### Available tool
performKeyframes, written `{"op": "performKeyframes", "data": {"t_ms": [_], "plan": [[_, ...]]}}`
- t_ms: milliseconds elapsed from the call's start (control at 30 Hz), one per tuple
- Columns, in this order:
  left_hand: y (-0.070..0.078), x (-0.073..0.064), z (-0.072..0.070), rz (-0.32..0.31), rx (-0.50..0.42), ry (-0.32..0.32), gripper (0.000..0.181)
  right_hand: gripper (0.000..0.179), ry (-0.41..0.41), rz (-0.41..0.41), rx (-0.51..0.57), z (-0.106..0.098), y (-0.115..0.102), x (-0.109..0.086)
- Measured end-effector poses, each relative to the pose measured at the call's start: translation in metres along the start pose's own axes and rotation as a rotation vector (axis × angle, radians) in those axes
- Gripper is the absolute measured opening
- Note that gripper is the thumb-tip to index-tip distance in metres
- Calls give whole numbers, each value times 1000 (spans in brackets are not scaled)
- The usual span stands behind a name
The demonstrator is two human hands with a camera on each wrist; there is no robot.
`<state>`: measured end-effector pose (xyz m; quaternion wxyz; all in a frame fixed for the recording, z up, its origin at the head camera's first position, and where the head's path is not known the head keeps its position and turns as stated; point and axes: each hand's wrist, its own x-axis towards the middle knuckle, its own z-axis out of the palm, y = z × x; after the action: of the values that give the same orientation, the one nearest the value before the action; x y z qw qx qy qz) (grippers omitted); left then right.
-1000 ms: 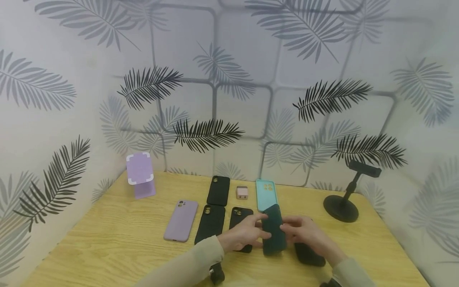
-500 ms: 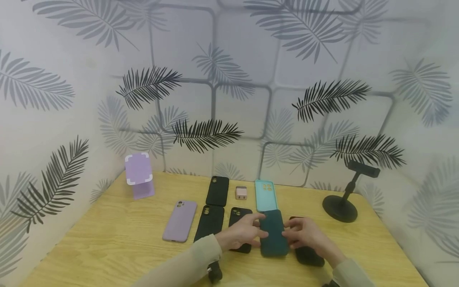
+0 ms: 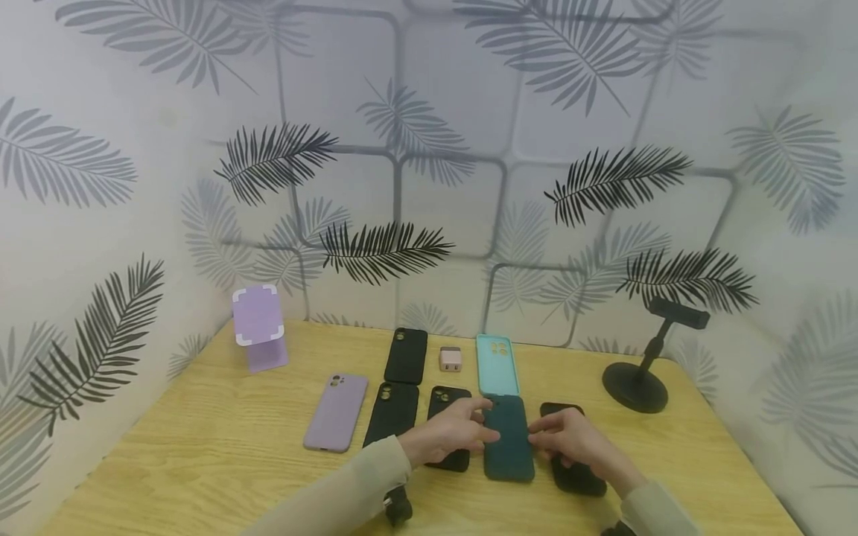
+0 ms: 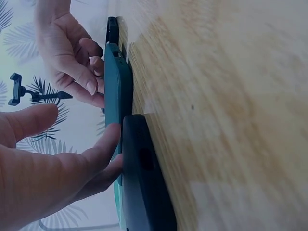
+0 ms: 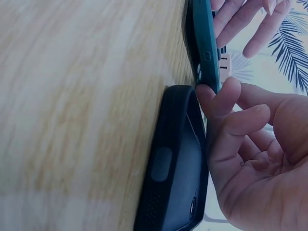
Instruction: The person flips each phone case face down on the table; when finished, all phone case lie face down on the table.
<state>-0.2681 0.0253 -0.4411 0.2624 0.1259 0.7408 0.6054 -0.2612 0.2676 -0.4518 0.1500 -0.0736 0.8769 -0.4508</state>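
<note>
A dark teal phone case lies back-side down or up, I cannot tell which, on the wooden table. My left hand is at its left edge; in the left wrist view the fingertips touch or nearly touch that edge, and the thumb stands away. At the opposite edge is my right hand, fingers loosely bent, with fingertips at the case's corner. Partly beneath the right hand lies a black phone case. Another black case lies partly hidden under the left hand.
Two more black cases, a lilac case and a turquoise case lie around. A pink charger plug sits at the back. A purple stand and a black stand flank them on the wooden table.
The teal case, earlier tilted up between both hands, has come down flat in front of the turquoise one. The right hand has loosened and drawn slightly right.
</note>
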Motion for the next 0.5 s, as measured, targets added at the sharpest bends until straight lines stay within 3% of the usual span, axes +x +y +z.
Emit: {"op": "performKeyframes", "data": {"t_ms": [500], "plan": [[2, -1, 1, -17, 11, -13, 66, 40, 16, 17, 9, 0, 0, -1]]}}
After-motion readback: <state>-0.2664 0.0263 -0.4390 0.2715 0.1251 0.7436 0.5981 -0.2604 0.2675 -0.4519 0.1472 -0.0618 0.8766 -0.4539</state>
